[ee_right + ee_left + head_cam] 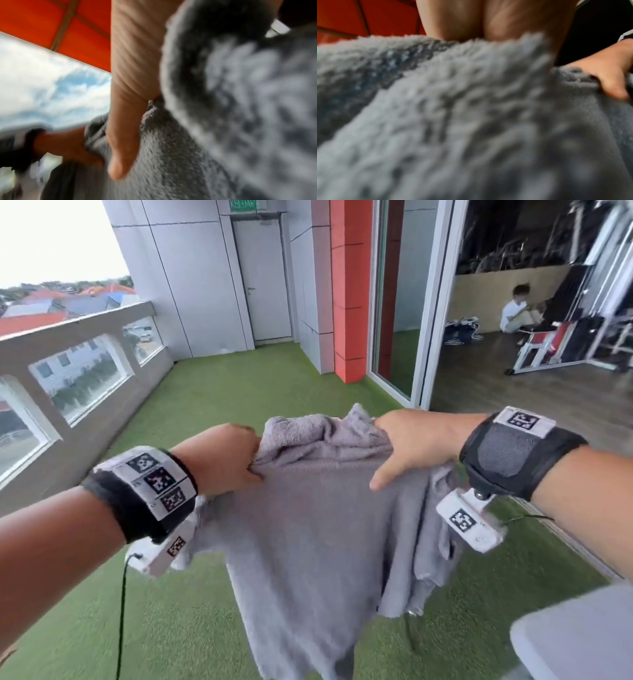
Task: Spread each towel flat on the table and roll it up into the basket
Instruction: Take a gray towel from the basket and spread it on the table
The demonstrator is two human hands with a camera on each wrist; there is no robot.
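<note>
Towel hangs gripped by left hand; right hand.

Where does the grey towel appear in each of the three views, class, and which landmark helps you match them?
Head view: the grey towel hangs mid-frame between the left hand and the right hand.
Left wrist view: it fills the lower frame, blurred.
Right wrist view: it covers the right and lower middle, behind the thumb.
Shared landmark: the orange-red column, seen at top left in both wrist views.
</note>
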